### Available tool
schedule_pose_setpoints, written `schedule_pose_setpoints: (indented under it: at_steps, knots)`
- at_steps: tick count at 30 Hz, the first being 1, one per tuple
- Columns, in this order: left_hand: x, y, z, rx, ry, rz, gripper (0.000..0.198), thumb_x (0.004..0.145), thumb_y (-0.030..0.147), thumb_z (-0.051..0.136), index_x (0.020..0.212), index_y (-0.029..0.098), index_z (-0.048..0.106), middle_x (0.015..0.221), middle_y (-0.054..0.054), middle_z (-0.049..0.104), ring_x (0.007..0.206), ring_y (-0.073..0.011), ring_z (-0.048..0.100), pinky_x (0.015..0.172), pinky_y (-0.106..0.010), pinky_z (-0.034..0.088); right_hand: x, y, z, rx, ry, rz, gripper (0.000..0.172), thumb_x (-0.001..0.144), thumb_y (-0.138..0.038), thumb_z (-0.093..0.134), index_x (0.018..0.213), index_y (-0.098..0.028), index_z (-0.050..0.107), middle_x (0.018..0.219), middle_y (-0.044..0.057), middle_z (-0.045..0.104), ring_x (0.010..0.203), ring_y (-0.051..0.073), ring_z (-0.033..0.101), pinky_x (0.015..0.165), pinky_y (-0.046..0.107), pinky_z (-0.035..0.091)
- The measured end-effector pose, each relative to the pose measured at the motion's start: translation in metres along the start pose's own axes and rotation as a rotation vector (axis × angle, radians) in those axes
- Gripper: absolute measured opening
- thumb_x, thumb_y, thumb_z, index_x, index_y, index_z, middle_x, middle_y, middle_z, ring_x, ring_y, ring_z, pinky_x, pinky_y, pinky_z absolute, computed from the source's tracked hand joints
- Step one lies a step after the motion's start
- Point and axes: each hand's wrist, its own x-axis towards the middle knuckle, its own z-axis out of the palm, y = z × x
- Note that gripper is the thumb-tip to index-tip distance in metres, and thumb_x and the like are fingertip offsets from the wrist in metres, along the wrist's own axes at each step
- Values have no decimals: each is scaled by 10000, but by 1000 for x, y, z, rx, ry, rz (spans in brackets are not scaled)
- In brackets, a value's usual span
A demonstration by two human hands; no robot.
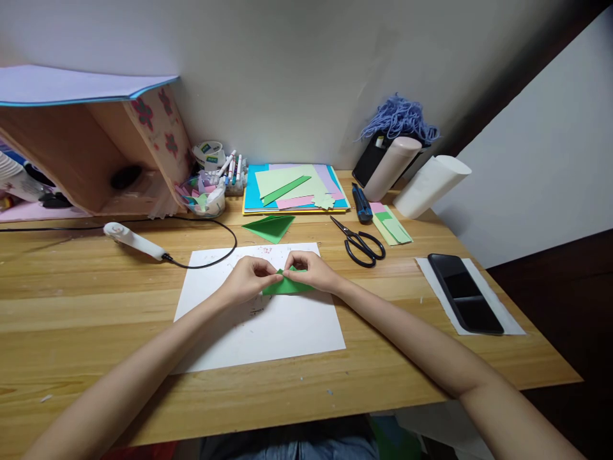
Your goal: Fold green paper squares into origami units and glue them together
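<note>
- The wooden surface [86, 306] is spread beneath and around both hands.
- A white sheet [297, 332] is laid flat directly under the hands, and small marks are scattered on it.
- A stack of coloured paper [253, 188] is set beyond the hands.
- The left hand [251, 276] is closed in a pinch, its thumb pressed on the green paper near the upper edge.
- The right hand [311, 271] is likewise pinched on it, with the fingers curled; the two thumb tips are brought just beside each other.
- Scissors [352, 235] are laid beyond and to the right of the right hand.
- A folded green piece [274, 229] is left just beyond the hands.
- The green paper [287, 287] is held between both hands, over the white sheet.
</note>
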Motion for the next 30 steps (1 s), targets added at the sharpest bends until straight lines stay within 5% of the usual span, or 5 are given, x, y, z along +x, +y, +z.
schedule_pose_setpoints:
  at_steps: [6, 15, 19, 23, 30]
  knots:
    - [-1, 0, 1, -8, -19, 2, 218, 676, 307, 620, 560, 125, 593, 523, 17, 505, 462, -69, 396, 447, -202, 287, -2, -4, 1, 72, -34, 8, 180, 738, -324, 603, 737, -145, 592, 727, 14, 569, 619, 101, 476, 553, 216, 366]
    - [-2, -3, 9, 0, 4, 34, 303, 725, 428, 575, 678, 133, 622, 628, -13, 567, 566, -111, 471, 507, -218, 334, 0, -4, -1, 81, -6, 6, 190, 750, -332, 601, 725, -145, 577, 715, 10, 554, 654, 111, 496, 584, 228, 402]
    - [0, -3, 7, -29, 154, 36, 316, 718, 438, 588, 620, 137, 575, 585, 5, 536, 536, -98, 452, 497, -210, 336, 1, -4, -1, 130, 58, 34, 236, 739, -367, 618, 837, -157, 578, 812, 22, 579, 719, 127, 540, 617, 240, 455]
    - [1, -4, 7, -186, 318, -17, 332, 706, 447, 606, 604, 146, 513, 559, 25, 505, 515, -86, 448, 491, -202, 347, 3, -2, -1, 280, 110, 151, 355, 692, -429, 652, 887, -153, 540, 679, -14, 559, 551, 112, 552, 517, 249, 481]
    - [1, -2, 10, -319, 177, -43, 327, 689, 418, 647, 820, 120, 609, 803, -49, 642, 705, -134, 566, 640, -233, 413, 2, 1, -1, 256, 133, 98, 302, 711, -427, 640, 762, -153, 523, 611, -28, 529, 493, 89, 521, 475, 217, 430]
